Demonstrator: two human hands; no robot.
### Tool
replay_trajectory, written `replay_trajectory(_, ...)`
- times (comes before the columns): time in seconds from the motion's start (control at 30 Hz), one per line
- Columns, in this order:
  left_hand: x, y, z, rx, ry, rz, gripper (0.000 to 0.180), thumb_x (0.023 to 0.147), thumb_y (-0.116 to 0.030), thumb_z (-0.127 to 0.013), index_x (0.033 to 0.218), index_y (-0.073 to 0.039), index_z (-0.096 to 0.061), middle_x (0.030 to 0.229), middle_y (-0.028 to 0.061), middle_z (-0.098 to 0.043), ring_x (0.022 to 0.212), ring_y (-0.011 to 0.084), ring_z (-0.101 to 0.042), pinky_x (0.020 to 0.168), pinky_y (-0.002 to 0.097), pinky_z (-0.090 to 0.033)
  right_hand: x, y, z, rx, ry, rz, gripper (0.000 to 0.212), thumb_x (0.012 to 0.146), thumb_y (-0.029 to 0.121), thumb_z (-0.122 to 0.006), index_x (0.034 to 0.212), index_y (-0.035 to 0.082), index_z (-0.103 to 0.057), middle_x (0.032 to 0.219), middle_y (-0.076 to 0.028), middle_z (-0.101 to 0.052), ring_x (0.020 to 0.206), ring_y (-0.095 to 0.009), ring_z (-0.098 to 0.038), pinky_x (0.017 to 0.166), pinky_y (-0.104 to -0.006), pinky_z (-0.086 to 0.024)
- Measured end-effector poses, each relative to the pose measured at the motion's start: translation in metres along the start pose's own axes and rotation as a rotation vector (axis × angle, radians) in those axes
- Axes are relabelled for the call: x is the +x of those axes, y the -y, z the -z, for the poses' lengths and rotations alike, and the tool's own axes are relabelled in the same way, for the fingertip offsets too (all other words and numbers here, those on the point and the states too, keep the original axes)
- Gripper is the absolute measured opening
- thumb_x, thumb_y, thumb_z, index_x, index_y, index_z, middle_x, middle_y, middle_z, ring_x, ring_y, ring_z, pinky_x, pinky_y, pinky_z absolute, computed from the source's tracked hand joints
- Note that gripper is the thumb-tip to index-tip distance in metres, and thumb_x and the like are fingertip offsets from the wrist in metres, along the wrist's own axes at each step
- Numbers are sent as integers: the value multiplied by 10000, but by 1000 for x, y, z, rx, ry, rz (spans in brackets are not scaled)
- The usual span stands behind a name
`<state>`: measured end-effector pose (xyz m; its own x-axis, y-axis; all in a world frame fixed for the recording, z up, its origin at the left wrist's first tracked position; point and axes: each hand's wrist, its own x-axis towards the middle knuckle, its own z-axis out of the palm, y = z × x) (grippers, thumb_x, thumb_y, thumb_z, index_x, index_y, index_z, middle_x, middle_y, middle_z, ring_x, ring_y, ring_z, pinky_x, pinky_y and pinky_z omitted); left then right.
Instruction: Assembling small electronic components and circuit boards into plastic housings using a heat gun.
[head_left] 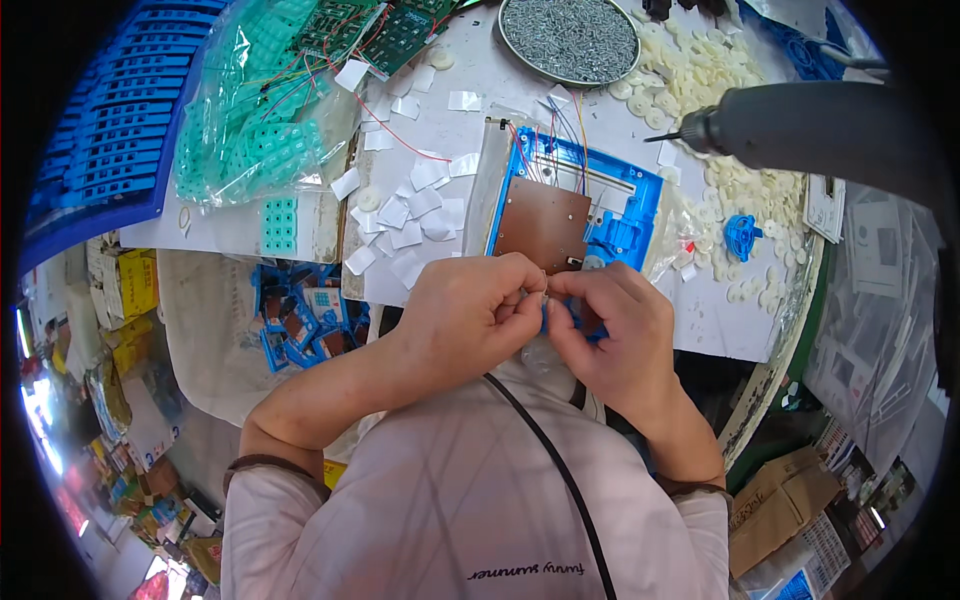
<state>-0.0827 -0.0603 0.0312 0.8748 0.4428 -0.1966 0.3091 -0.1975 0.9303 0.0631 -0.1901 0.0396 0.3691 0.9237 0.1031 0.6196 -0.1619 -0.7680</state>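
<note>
A blue plastic housing (628, 205) lies on the white table (480, 130), with a brown circuit board (542, 228) set in it and thin coloured wires (553, 132) running off its far edge. My left hand (470, 308) and my right hand (612, 325) meet at the housing's near edge, fingertips pinched together. Between them sits a small blue part (543, 318), mostly hidden by the fingers. Which hand carries its weight I cannot tell.
A round metal tray of screws (568, 38) stands at the back. A hanging power screwdriver (800, 125) points left over a heap of white discs (700, 75). Bags of green keypads (255, 130), green circuit boards (385, 25), white paper squares (410, 215) and blue parts (300, 315) lie left.
</note>
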Motion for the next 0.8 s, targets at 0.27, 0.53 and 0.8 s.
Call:
replay_trajectory(0.27, 2, 7, -5, 239, -83, -273, 75, 877, -17, -679, 951, -22, -673, 789, 109, -681, 631, 255, -650, 569, 325, -506, 2, -4, 1, 170, 42, -113, 154, 806, 53, -763, 944, 19, -707, 746, -74, -668, 576, -169, -614, 542, -300, -505)
replay_trajectory(0.53, 2, 7, -7, 348, -81, -284, 102, 854, -17, -694, 949, -40, -665, 834, 125, -698, 713, 323, -685, 599, 379, -534, 1, -14, -5, 270, 30, -177, 116, 813, 39, -747, 918, 12, -704, 714, -76, -657, 575, -156, -626, 533, -288, -506)
replay_trajectory(0.8, 3, 7, -7, 298, -70, -238, 96, 839, -15, -692, 926, -42, -659, 768, 103, -658, 625, 254, -641, 562, 341, -502, 2, -13, -10, 184, -34, -104, 98, 778, 19, -734, 866, 25, -691, 688, -66, -640, 563, -168, -626, 531, -293, -505)
